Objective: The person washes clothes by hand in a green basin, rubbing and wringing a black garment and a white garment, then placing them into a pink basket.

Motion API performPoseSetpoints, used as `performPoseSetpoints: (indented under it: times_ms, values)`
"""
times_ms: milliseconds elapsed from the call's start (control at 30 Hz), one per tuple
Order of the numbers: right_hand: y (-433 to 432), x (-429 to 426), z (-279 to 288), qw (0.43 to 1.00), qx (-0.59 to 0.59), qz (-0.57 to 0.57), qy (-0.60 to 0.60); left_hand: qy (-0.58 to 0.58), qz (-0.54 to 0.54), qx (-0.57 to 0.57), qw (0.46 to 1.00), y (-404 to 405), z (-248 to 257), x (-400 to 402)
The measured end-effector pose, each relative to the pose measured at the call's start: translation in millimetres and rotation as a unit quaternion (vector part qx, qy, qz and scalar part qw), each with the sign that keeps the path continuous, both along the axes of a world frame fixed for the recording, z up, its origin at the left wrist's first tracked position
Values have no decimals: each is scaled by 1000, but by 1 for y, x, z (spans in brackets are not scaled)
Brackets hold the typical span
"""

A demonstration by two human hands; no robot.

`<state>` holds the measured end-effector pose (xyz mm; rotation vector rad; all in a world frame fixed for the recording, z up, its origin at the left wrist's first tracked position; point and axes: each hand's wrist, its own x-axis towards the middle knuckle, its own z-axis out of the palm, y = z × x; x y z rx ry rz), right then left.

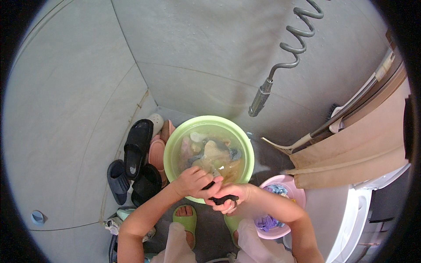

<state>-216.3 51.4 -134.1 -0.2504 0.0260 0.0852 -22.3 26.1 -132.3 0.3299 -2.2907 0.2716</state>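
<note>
Over the near rim of a light green plastic basin (169, 154), my two hands are close together, gripping a small black cloth item (224, 199). My left hand (199, 184) closes on one end of it, and only a bit of black shows between the fingers. Around the other end is wrapped my right hand (233, 196). The black item is bunched up, so its shape is hard to tell. Cloudy water fills the basin, with several soaked cloths (213, 153) in beige, blue-grey and pink lying in it.
Left of the basin, black slippers (137, 148) and pink clogs (156, 154) are piled. A pink basin (297, 184) with clothes stands to the right. Overhead hangs a coiled hose (297, 33) with a metal nozzle (260, 98). A beige curtain (355, 148) hangs at the right.
</note>
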Motion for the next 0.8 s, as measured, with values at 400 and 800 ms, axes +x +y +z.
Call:
performPoseSetpoints:
  times_ms: [400,800]
  values:
    - [-8,8,2,447,-807,-116,367,-61,192,27,979,-6,-47,6]
    - [-59,-3,-54,78,-946,-176,262,63,184,691,696,9,-56,-20]
